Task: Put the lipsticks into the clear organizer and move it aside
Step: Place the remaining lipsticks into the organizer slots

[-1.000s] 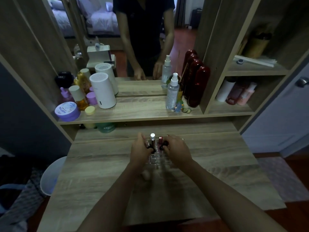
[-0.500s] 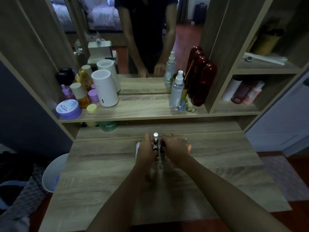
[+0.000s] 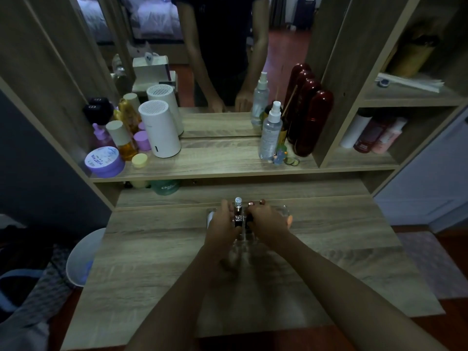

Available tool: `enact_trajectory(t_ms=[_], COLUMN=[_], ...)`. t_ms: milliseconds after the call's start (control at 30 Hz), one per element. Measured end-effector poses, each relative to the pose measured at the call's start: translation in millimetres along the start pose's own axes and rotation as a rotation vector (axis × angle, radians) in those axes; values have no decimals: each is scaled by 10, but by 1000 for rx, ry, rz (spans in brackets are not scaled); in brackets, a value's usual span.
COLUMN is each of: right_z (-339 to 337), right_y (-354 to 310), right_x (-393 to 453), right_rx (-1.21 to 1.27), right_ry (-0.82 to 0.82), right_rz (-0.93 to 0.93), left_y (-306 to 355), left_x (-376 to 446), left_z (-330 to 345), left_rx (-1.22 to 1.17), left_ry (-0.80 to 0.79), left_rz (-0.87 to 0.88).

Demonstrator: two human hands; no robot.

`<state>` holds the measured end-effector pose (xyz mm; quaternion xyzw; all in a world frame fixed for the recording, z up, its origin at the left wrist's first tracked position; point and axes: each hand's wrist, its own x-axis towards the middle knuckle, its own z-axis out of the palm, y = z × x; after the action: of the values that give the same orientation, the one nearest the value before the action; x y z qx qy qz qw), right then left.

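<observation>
**Organizer gripped from both sides, near the back of the desk: tip-over risk**

Landmark: the clear organizer, on the wooden desk just short of the raised back ledge.

Left of the organizer: left hand, fingers curled against the organizer's left wall; a pale rounded end shows just beyond the knuckles, what it is I cannot tell. How tightly the fingers close is hidden by the hand itself.

In the organizer, between the hands: lipsticks standing upright, the tallest with a shiny silver cap and dark body, others with dark red tops just right of it. The exact count is unclear in the dim light.

Right of the organizer: right hand, fingers bent around the right wall, thumb side toward the lipsticks.

Materials: the organizer is hard transparent plastic, gridded cells, nearly invisible against the wood grain; likely slick. The lipsticks are slim, smooth cylinders, top-heavy by the look of them. The desk is matte laminate with a grey-brown grain.

Risks, as judged:
- A jerk or tilt while sliding could topple the tall lipstick out of its cell.
- Uneven pressure from one hand could twist the light tray and spill the tubes.
- Pushing further back could knock it against the ledge.
</observation>
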<state>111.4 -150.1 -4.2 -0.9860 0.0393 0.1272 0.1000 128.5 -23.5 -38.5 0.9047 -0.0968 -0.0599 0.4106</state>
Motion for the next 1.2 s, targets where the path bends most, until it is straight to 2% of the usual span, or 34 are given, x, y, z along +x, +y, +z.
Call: enact_trajectory(t_ms=[233,433,533,667,1200], right_z=[-95,-388,-431,-372,-308], right_y=[43,109,74,44,67], right_x=[-86,3,115,195,279], right_rx=[81,36,-146,-298,-187], right_ry=[115,386,281,165,140], right_rz=[-92,-165,-220,-234,-187], left_y=[-17,39,99,119,81], left_x=[73,241,274,281,297], left_z=[-68,-247,-258,-225,-165], left_rx=[-58,22,81,95,67], left_ry=[62,50,9,-22,-23], left_rz=[-9,125,175,147,186])
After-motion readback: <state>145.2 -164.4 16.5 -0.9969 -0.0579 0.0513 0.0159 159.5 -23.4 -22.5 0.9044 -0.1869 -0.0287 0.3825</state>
